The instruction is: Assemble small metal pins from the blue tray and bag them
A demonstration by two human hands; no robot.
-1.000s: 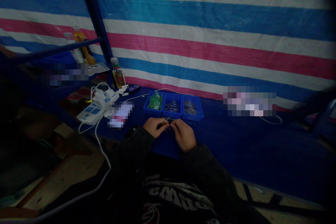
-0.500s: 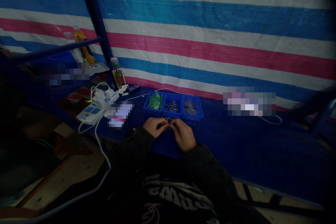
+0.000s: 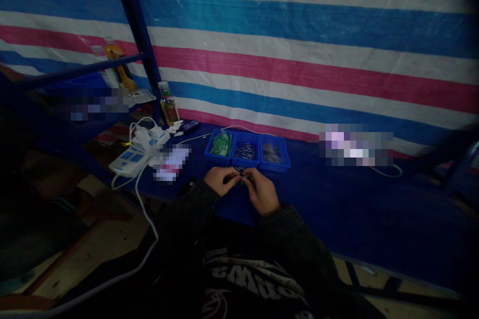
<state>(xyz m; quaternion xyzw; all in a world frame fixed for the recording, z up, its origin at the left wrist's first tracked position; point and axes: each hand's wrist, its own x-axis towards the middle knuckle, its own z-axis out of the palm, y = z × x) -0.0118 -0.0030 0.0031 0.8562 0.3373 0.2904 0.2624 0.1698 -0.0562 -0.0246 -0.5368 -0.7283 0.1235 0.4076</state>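
Note:
My left hand (image 3: 219, 180) and my right hand (image 3: 262, 192) meet over the blue table, fingertips pinched together on a small dark part (image 3: 241, 175) that I cannot make out. Both hands are closed. Just beyond them stand three small blue bins in a row: the left bin (image 3: 220, 145) holds green pieces, the middle bin (image 3: 245, 152) holds small dark metal parts, and the right bin (image 3: 275, 153) holds brownish bits.
A white power strip (image 3: 130, 160) with plugs and cables lies at the left. A small bottle of yellow liquid (image 3: 168, 105) stands by a blue frame post (image 3: 140, 35). A striped tarp (image 3: 299, 50) hangs behind the table (image 3: 374, 209).

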